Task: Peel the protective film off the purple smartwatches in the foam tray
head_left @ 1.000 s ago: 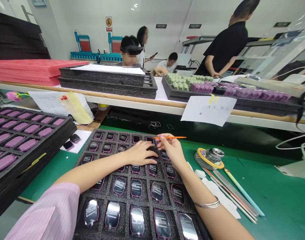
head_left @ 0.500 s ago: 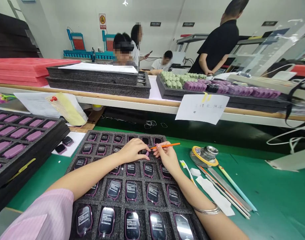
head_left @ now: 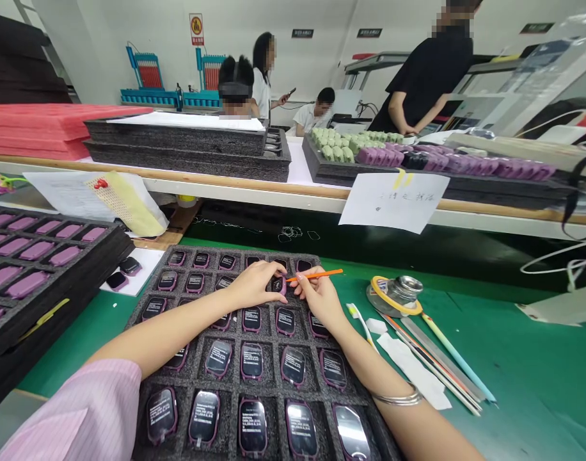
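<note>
My left hand [head_left: 259, 283] grips a purple-cased smartwatch [head_left: 278, 285] by its edges, thumb below and fingers above, at the second row from the back of a black foam tray [head_left: 224, 401]. In my right hand [head_left: 316, 291] is a thin orange stick [head_left: 327, 273], pinched between thumb and fingers. Its left tip meets the right side of that watch; whether it presses in I cannot tell. More purple smartwatches [head_left: 252, 360] lie face up in the tray's compartments, many with white text on their screens. My forearms and hands cover some compartments.
On the right lie a glass jar with a yellow tape ring [head_left: 393, 296], a toothbrush [head_left: 363, 323], white paper pieces [head_left: 412, 371] and several thin tools [head_left: 459, 355]. Another filled tray [head_left: 57, 282] stands left. A shelf [head_left: 316, 195] crosses ahead; several people are beyond it.
My left fingers have shifted, and more of the held smartwatch's face shows between them. The orange stick stays in my right hand, its tip slightly further left. The view has shifted a little.
</note>
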A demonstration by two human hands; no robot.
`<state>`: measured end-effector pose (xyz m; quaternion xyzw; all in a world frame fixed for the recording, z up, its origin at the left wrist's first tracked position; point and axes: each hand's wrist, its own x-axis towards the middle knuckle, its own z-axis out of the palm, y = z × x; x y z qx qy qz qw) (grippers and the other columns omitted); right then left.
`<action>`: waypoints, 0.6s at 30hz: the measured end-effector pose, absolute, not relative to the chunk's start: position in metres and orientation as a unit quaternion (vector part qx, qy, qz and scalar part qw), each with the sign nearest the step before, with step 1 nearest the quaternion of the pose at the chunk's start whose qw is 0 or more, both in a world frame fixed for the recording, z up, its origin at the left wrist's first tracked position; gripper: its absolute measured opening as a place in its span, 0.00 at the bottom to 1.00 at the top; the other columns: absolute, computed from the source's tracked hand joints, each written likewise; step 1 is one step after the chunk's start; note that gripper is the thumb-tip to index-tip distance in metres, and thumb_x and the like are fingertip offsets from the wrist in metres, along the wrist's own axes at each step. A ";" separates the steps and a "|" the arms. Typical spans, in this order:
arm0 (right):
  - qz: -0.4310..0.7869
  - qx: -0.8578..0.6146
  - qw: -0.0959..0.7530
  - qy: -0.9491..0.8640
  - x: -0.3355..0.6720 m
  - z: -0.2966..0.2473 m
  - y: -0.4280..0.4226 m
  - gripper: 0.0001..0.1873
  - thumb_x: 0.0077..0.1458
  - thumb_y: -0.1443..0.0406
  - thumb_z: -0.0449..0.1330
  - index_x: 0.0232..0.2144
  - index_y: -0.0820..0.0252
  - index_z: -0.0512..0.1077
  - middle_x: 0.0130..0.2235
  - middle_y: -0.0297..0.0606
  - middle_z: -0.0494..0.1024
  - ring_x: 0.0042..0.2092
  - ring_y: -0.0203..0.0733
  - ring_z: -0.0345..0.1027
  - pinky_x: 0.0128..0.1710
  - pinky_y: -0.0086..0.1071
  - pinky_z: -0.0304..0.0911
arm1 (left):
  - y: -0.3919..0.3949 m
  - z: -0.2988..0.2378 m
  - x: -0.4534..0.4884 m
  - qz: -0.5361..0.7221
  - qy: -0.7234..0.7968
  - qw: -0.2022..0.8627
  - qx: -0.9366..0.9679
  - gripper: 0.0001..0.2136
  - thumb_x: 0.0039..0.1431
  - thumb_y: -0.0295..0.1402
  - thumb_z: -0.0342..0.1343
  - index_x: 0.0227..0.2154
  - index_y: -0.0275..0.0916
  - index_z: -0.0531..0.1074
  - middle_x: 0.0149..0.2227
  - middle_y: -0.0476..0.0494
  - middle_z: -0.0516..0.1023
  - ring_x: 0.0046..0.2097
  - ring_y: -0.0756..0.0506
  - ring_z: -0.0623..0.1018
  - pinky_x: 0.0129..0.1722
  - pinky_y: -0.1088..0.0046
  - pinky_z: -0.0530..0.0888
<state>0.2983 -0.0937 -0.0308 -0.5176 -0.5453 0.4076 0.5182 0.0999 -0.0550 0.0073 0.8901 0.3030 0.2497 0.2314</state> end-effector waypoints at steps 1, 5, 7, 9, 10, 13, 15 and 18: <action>0.407 -0.517 0.517 -0.548 0.298 -0.031 -0.094 0.14 0.65 0.58 0.59 0.46 0.63 0.72 0.39 0.36 0.77 0.33 0.35 0.72 0.31 0.31 0.72 | -0.055 0.007 0.100 0.249 0.303 0.229 0.891 0.27 0.48 0.43 0.71 0.48 0.41 0.67 0.47 0.40 0.78 0.50 0.39 0.76 0.52 0.60 0.71; 0.405 -0.513 0.518 -0.551 0.298 -0.031 -0.093 0.14 0.65 0.58 0.59 0.46 0.63 0.72 0.39 0.36 0.77 0.33 0.35 0.72 0.32 0.32 0.72 | -0.055 0.007 0.099 0.242 0.301 0.217 0.897 0.26 0.49 0.44 0.70 0.47 0.40 0.68 0.46 0.41 0.78 0.50 0.39 0.76 0.52 0.61 0.70; 0.406 -0.511 0.522 -0.549 0.296 -0.031 -0.093 0.14 0.65 0.58 0.60 0.46 0.63 0.72 0.39 0.36 0.77 0.34 0.35 0.72 0.32 0.32 0.72 | -0.053 0.007 0.099 0.234 0.300 0.208 0.901 0.25 0.50 0.45 0.69 0.47 0.41 0.68 0.46 0.41 0.78 0.50 0.39 0.76 0.52 0.60 0.70; 0.406 -0.509 0.530 -0.543 0.295 -0.032 -0.093 0.13 0.64 0.59 0.60 0.46 0.63 0.72 0.40 0.36 0.77 0.34 0.35 0.72 0.32 0.32 0.72 | -0.050 0.011 0.100 0.220 0.297 0.196 0.908 0.23 0.51 0.46 0.68 0.45 0.41 0.70 0.45 0.42 0.78 0.49 0.39 0.76 0.52 0.59 0.70; 0.404 -0.509 0.538 -0.537 0.296 -0.031 -0.093 0.13 0.64 0.59 0.60 0.45 0.63 0.72 0.40 0.36 0.77 0.34 0.35 0.72 0.32 0.32 0.72 | -0.049 0.013 0.101 0.211 0.294 0.190 0.913 0.23 0.50 0.47 0.68 0.43 0.40 0.71 0.44 0.42 0.78 0.49 0.38 0.76 0.52 0.59 0.70; 0.378 -0.514 0.588 -0.497 0.303 -0.028 -0.093 0.14 0.65 0.58 0.60 0.46 0.63 0.72 0.40 0.37 0.77 0.34 0.35 0.72 0.32 0.32 0.72 | -0.046 0.022 0.110 0.186 0.280 0.170 0.927 0.23 0.50 0.51 0.66 0.41 0.39 0.74 0.43 0.41 0.77 0.49 0.37 0.75 0.54 0.55 0.69; 0.348 -0.519 0.633 -0.457 0.312 -0.025 -0.093 0.15 0.66 0.57 0.58 0.47 0.62 0.71 0.40 0.37 0.76 0.34 0.36 0.72 0.33 0.33 0.72 | -0.048 0.025 0.122 0.177 0.266 0.157 0.935 0.22 0.55 0.52 0.62 0.44 0.40 0.75 0.45 0.40 0.77 0.52 0.37 0.74 0.56 0.55 0.68; 0.319 -0.522 0.676 -0.411 0.327 -0.022 -0.096 0.16 0.66 0.56 0.57 0.48 0.62 0.71 0.41 0.37 0.76 0.34 0.36 0.72 0.33 0.33 0.72 | -0.053 0.022 0.145 0.166 0.235 0.141 0.947 0.18 0.62 0.49 0.57 0.48 0.44 0.75 0.52 0.40 0.74 0.57 0.38 0.72 0.59 0.56 0.66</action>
